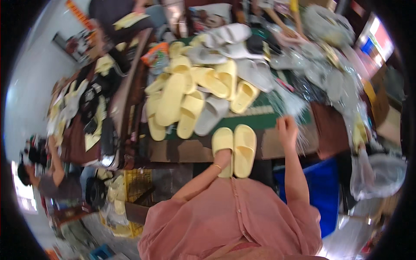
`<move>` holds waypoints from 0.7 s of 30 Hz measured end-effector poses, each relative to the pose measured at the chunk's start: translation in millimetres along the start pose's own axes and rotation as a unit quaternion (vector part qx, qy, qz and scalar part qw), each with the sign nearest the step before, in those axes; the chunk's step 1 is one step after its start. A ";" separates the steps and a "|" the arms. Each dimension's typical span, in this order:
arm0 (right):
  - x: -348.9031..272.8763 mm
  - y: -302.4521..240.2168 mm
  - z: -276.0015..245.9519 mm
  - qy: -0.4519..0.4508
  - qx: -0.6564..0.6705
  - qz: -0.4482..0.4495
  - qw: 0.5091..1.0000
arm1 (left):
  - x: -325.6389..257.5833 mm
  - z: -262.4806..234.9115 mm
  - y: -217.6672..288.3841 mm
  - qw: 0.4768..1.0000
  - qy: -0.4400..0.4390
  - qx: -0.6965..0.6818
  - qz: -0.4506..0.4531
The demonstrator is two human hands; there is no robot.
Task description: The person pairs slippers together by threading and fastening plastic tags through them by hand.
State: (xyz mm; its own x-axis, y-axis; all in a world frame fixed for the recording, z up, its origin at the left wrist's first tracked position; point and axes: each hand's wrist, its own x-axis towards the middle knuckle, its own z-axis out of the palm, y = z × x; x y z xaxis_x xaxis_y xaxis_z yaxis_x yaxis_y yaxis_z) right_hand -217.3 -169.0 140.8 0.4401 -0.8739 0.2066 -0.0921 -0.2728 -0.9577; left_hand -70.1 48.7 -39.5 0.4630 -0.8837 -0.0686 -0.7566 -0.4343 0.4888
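Observation:
At the table's near edge, a pale yellow slipper (223, 139) stands side by side with a matching yellow slipper (245, 149), toes pointing away from me. My left hand (224, 158) reaches into the left one at its strap and holds it; the fingertips are hidden inside. My right hand (286, 128) is raised to the right of the pair with its fingers closed. White wispy plastic (291, 104) lies just beyond that hand, and I cannot make out whether the fingers hold any of it. A heap of yellow slippers (172, 102) lies ahead, with a grey slipper (212, 113) among them.
Grey slippers (333, 80) in clear plastic lie at the right, near a hanging clear bag (376, 175). A blue bin (318, 190) stands below the table (173, 151). People work across the table and at a left-hand table, beside a yellow crate (138, 188).

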 end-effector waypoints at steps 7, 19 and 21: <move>-92.3 48.3 59.2 -0.181 -0.130 -0.136 0.965 | -31.5 -28.0 26.6 0.998 -0.012 -0.055 -0.040; -125.0 68.1 76.0 -0.254 -0.224 -0.173 0.925 | -22.6 -26.2 25.5 0.997 0.019 -0.062 -0.032; -123.0 59.4 77.9 -0.242 -0.199 -0.186 0.931 | -11.2 -27.4 24.5 0.997 0.020 -0.068 -0.026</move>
State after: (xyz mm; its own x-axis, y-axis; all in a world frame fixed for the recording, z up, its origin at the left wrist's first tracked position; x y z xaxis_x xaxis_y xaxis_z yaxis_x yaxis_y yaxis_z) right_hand -207.3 -46.4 42.9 0.8495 -0.4323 0.3025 -0.1350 -0.7323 -0.6674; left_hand -81.2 52.7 -2.9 0.5193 -0.8522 -0.0641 -0.6626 -0.4489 0.5996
